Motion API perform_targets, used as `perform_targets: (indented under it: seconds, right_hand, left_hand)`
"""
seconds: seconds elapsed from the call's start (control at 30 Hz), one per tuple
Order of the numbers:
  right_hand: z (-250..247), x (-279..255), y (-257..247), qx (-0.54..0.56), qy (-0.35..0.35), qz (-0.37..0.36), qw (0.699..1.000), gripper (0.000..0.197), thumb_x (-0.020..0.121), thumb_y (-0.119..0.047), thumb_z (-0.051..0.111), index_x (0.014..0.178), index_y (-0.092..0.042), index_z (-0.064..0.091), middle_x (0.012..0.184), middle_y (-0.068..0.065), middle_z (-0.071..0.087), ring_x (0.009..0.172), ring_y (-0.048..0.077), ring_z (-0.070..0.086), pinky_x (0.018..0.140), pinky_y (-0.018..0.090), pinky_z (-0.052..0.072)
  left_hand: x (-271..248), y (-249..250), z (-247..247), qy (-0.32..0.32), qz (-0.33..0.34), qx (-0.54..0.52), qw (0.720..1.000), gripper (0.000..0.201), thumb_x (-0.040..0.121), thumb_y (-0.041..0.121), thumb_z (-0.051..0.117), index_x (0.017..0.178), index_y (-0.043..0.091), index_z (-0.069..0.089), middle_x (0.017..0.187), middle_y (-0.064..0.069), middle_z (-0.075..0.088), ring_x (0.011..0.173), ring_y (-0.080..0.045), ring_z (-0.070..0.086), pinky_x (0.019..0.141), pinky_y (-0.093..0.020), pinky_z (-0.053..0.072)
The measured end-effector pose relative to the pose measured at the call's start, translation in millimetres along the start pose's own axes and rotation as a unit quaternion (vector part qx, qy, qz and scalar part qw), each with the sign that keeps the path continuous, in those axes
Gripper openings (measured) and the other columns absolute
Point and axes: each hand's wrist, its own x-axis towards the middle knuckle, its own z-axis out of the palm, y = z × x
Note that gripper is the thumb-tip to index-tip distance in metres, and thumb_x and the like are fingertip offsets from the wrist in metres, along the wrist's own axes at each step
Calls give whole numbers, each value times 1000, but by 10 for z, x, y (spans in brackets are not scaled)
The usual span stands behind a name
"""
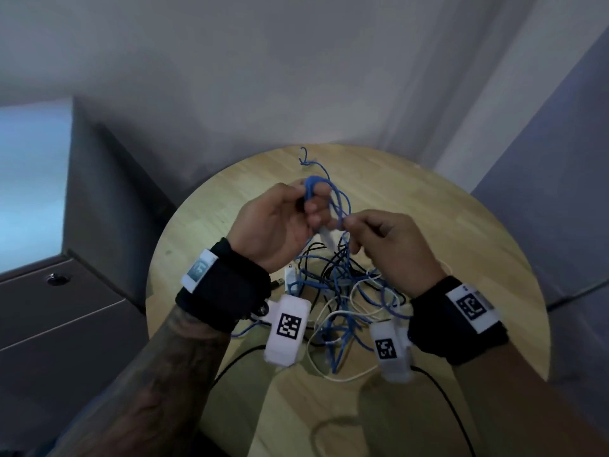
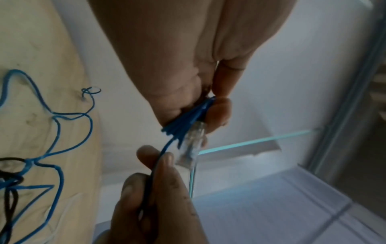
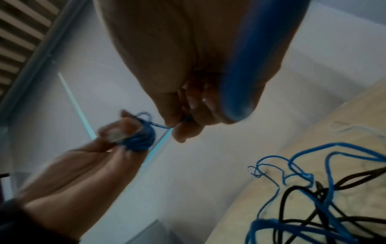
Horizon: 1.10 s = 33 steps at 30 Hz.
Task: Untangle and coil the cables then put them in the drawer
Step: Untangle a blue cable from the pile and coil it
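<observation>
My left hand (image 1: 296, 209) is raised over the round wooden table (image 1: 204, 225) and holds a small coil of blue cable (image 1: 311, 188) wound round its fingers. The coil (image 2: 185, 120) shows a clear plug (image 2: 192, 140) sticking out beside the thumb. My right hand (image 1: 365, 229) pinches the same blue strand (image 2: 158, 158) just right of the coil (image 3: 140, 138). The strand drops into a tangle of blue, black and white cables (image 1: 342, 291) on the table below both hands.
A grey cabinet with drawer fronts and a lock (image 1: 54, 279) stands to the left of the table. White walls meet in a corner behind it. A black lead (image 1: 445, 400) runs off the near table edge at the right. A blue loop end (image 1: 304, 158) lies at the far edge.
</observation>
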Motion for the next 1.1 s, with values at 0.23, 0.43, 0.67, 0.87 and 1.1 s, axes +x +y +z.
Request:
perform_targets:
  seconds: [0.23,0.43,0.67,0.87,1.1]
  right_hand:
    - [125,-124,-251,-32,-180,52,982,23,110,-26,57,97,-15,73,71,3,73,47,20,55,52,34,56]
    - [43,-185,-372,-85,-212,-3,974,31,107,-34,63,79,-22,70,55,-7,53,47,10,48,59,29,43]
    - [-272,-64,-532,12,-25,-97,995,15,102,-21,71,89,-22,77,69,4,58,63,8,46,60,24,39]
    - [-297,50,-174,-5,98,-71,993,9,102,-22,72,97,-21,80,80,-9,71,72,9,58,71,29,49]
    - [45,-111,-153,59,-72,-36,995,33,114,-27,49,111,-14,79,71,-3,58,65,17,51,68,31,42]
  left_hand:
    - [93,-121,-439,148,101,-29,983,30,110,17,49,129,-2,62,106,-6,65,101,-22,65,113,-44,47]
    - [65,-102,-286,253,194,193,928,23,109,10,53,116,-4,70,99,-13,72,94,-32,72,96,-46,58]
    - [-76,-182,80,84,108,506,852,32,112,23,47,100,11,73,85,-7,72,78,-20,63,81,-32,51]
    - [-66,-218,120,44,29,360,932,39,112,28,45,86,4,61,66,-3,46,57,-20,45,73,-35,55]
    - [-47,-114,81,35,-18,71,997,41,111,31,42,73,17,44,60,3,28,51,-15,32,71,-35,47]
